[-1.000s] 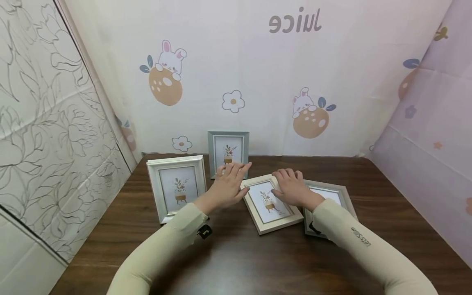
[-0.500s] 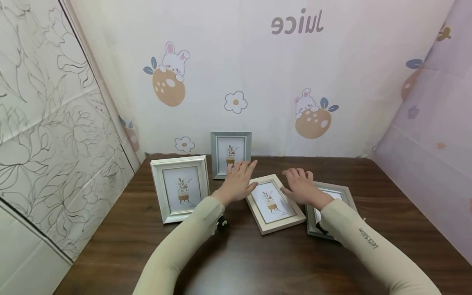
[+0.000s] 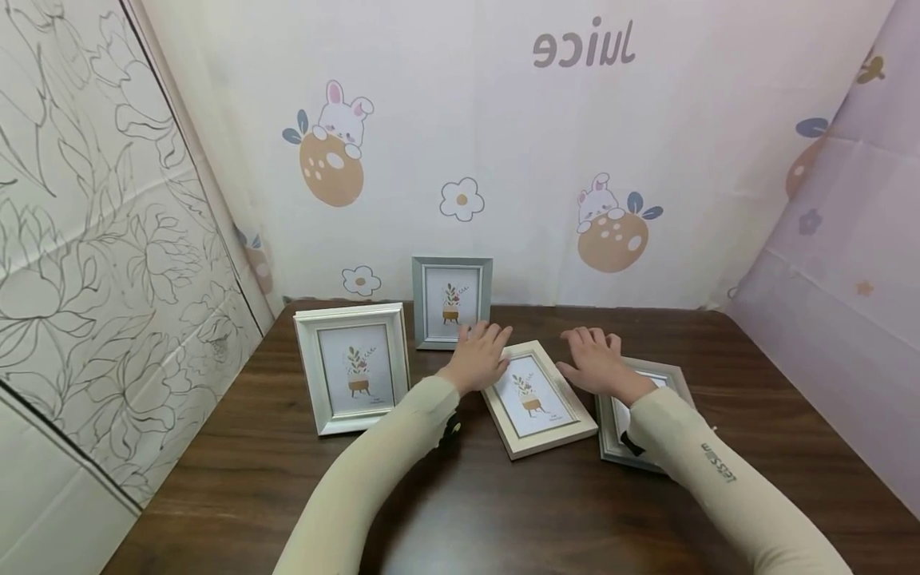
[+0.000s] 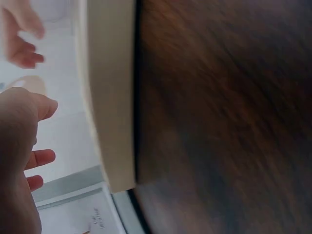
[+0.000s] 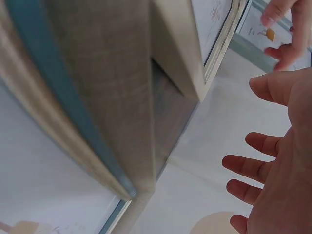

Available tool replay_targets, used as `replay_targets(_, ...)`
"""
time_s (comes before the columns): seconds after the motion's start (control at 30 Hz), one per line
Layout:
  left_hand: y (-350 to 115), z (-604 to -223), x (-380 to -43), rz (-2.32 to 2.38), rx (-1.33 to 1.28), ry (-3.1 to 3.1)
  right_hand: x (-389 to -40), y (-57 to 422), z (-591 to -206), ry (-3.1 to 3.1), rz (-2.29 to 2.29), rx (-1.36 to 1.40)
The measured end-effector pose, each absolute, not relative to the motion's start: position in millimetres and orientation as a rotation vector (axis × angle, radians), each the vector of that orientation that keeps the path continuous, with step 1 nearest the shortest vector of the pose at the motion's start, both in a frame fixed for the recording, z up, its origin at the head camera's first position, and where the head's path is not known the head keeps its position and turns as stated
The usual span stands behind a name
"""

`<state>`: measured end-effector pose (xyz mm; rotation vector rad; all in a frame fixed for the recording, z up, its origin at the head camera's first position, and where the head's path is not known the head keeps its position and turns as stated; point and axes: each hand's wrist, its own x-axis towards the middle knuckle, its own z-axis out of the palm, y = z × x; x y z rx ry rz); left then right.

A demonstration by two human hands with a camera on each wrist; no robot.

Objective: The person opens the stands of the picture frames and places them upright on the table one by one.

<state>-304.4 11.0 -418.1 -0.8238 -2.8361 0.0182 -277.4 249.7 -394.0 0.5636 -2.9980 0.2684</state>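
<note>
Two left frames (image 3: 357,369) stand upright, two right frames (image 3: 533,397) lie seemingly outstanding, my left hand (image 3: 477,359) and right hand (image 3: 598,363) empty, fingers apart.

Counter (image 3: 517,519): open approach at front, between left sleeve (image 3: 374,463) and right sleeve (image 3: 740,479); second bare strip at right, beyond grey frame (image 3: 608,427). 
White frame (image 3: 357,370): upright, barrier at left; lane between it and cream frame (image 3: 539,399) crossed by left sleeve. 
Blue-grey frame (image 3: 452,302): upright at rear, near wall (image 3: 532,200), obstructing beyond left fingers (image 3: 492,335). 
Cream-to-grey gap: wedge, pinched at near end; right fingers (image 3: 584,339) at its rear mouth.
</note>
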Motion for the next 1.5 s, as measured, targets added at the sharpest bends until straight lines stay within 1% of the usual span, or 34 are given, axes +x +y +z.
replay_targets(0.4,14,-435,-327,0.352,-0.824,-2.823,-282,258,-393,-3.047,0.303,0.536)
replay_targets(0.87,16,-436,-326,0.520,-0.838,-2.821,-283,258,-395,-3.053,0.296,0.528)
replay_targets(1.13,14,-430,-323,0.422,-0.860,-2.823,-283,262,-392,-3.057,0.307,0.543)
replay_targets(1.27,15,-418,-317,0.307,-0.855,-2.835,-275,261,-388,-3.029,0.291,0.554)
replay_targets(1.5,15,-399,-305,0.244,-0.874,-2.802,-259,261,-380,-2.955,0.275,0.586)
